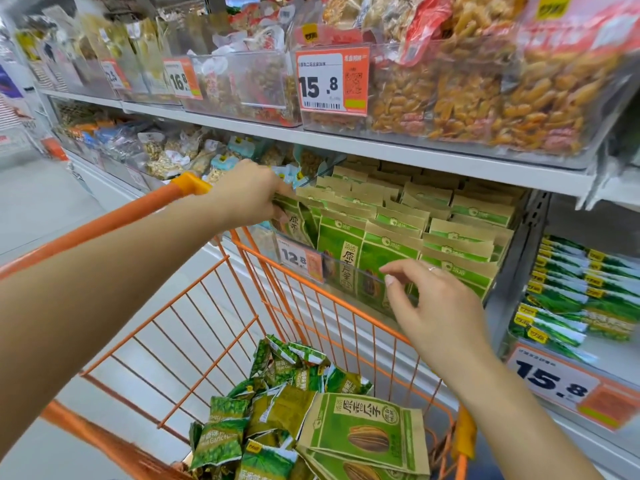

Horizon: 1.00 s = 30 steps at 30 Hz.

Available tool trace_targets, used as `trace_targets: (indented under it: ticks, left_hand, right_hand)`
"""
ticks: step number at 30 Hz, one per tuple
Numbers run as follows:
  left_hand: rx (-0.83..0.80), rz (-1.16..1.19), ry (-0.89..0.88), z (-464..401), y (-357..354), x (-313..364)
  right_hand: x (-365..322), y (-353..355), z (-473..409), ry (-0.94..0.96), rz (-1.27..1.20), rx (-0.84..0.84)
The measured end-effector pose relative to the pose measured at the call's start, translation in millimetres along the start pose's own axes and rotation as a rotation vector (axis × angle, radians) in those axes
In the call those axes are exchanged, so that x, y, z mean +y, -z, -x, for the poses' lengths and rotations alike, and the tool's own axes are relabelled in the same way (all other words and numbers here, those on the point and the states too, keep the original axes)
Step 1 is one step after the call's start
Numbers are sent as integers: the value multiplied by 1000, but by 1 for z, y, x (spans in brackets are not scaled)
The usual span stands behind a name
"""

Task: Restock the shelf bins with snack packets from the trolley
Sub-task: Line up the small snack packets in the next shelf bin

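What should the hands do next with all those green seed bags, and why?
Probably the right hand, open and holding nothing in front of the bin, should go down to the trolley and pick up a seed packet. The left hand is gripping a packet at the bin's left end, perhaps making room, and matching packets lie in the trolley.

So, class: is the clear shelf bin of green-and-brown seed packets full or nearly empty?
Full: upright green-and-brown seed packets fill the clear shelf bin in rows, front to back.

Orange-coated wire trolley [311,299], matt kraft-paper seed packets [367,441], clear glossy plastic bins [346,282].
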<state>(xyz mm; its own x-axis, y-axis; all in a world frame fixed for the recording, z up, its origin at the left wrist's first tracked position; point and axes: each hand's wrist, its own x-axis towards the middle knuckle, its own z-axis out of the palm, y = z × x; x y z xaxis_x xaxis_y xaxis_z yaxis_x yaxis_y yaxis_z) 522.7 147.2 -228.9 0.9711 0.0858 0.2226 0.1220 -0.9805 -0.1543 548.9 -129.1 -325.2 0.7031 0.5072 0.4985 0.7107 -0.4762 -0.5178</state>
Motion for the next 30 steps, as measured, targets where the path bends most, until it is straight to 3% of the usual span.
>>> trace_targets:
  ticks: [2,4,10,15,21,27,30]
  left_hand:
    - [177,-71,-100,19,-15,-2]
    - [250,-90,-133,34,-28,-5]
    - [34,-170,-1,-4,-12,3]
    - [-147,-272,-47,-41,-10,8]
    - [-217,-156,-76,-54,-13,8]
    - [-335,128,69,-59,-9,4]
    - [-305,146,78,-62,-7,2]
  right_hand:
    - [0,-1,1,5,0,7]
    - [-1,-1,1,10,5,14]
    - [-8,-5,-1,17,20,12]
    - [-7,-5,-1,28,20,20]
    - [0,-3,2,24,31,12]
    - [4,-3,2,40,52,13]
    - [3,-4,1,70,64,28]
